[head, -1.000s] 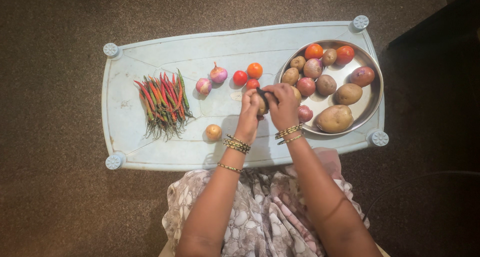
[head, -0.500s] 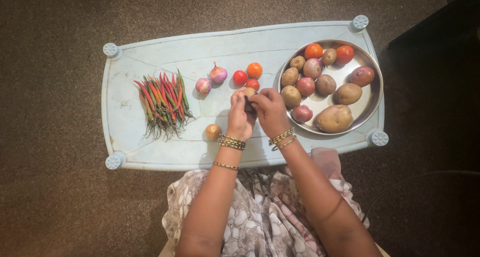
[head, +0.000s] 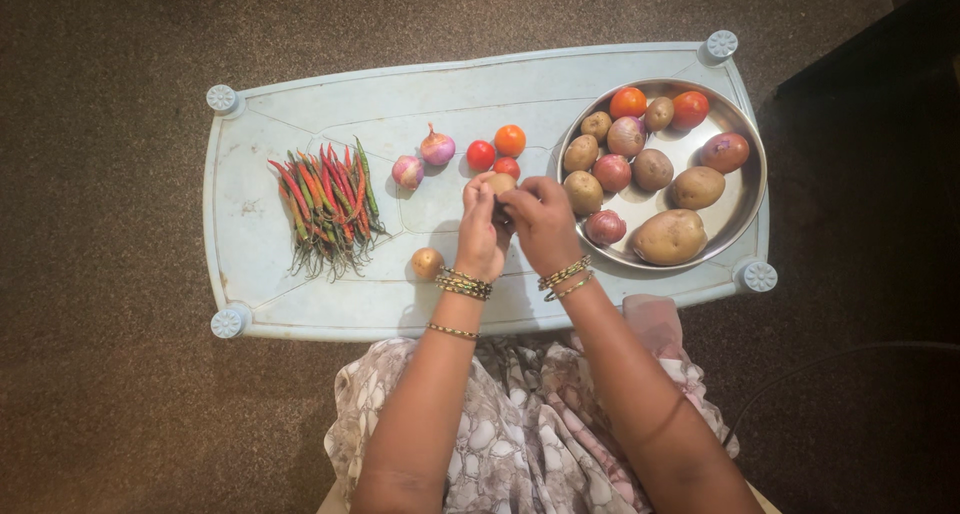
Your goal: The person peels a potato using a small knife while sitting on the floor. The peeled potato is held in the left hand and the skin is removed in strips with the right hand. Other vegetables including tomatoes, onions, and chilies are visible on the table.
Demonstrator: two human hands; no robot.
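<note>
- Over the middle of a pale blue plastic table [head: 300, 304], seen from above, both hands met around one small brown potato [head: 501, 184].
- The left hand [head: 480, 236] curled its fingers against the potato's left side, with the thumb up beside it.
- The right hand [head: 543, 224] pinched the potato from the right, fingers pressed together; a small dark thing showed between the two hands, too hidden to tell what it was.
- The potato sat at the fingertips, above the tabletop, just below a group of three tomatoes [head: 497, 152] and left of the steel bowl [head: 745, 204].
- Both wrists wore gold bangles [head: 462, 285], and the forearms reached up from a lap in floral cloth [head: 520, 424].
- The round bowl lay at the table's right end and held potatoes of several sizes, the largest [head: 669, 237] near its lower rim, along with reddish onions and two tomatoes at the top.
- Two small onions [head: 422, 160] lay on the table left of the three tomatoes.
- A bundle of red and green chillies [head: 325, 209] lay at the table's left side, stems pointing toward the person.
- One more small potato [head: 427, 264] sat alone on the table, just left of the left wrist.
- The table stood on a dark brown carpet [head: 100, 274].
</note>
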